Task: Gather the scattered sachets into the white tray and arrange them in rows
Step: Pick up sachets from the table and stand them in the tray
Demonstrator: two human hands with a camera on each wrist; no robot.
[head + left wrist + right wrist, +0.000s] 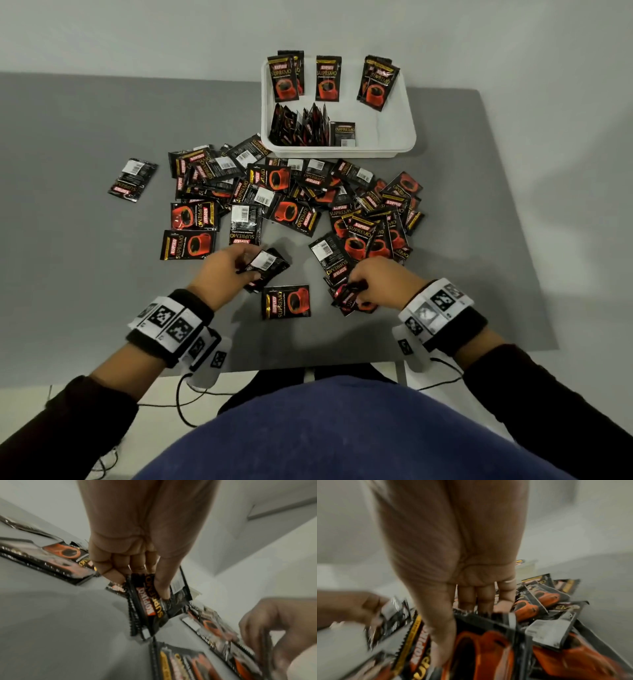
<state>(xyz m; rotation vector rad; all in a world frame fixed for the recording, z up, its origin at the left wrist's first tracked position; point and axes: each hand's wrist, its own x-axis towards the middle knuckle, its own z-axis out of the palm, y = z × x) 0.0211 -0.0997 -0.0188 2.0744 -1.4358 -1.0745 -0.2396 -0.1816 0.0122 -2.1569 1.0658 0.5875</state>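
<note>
Several black-and-red coffee sachets point(284, 192) lie scattered in a heap on the grey table. The white tray point(407, 137) at the back holds a row of sachets point(301, 126) standing on edge and a few leaning on its far wall. My left hand point(233, 267) pinches a small stack of sachets point(269, 265) between thumb and fingers, lifted just off the table point(154, 607). My right hand point(373, 284) grips another bundle of sachets point(349, 298) near the front of the heap, thumb pressed on top point(481, 650).
One sachet point(133, 180) lies apart at the left. Another single sachet point(287, 302) lies face up between my hands. The table's front edge point(308, 368) is close to my body. Cables hang from my wrist bands.
</note>
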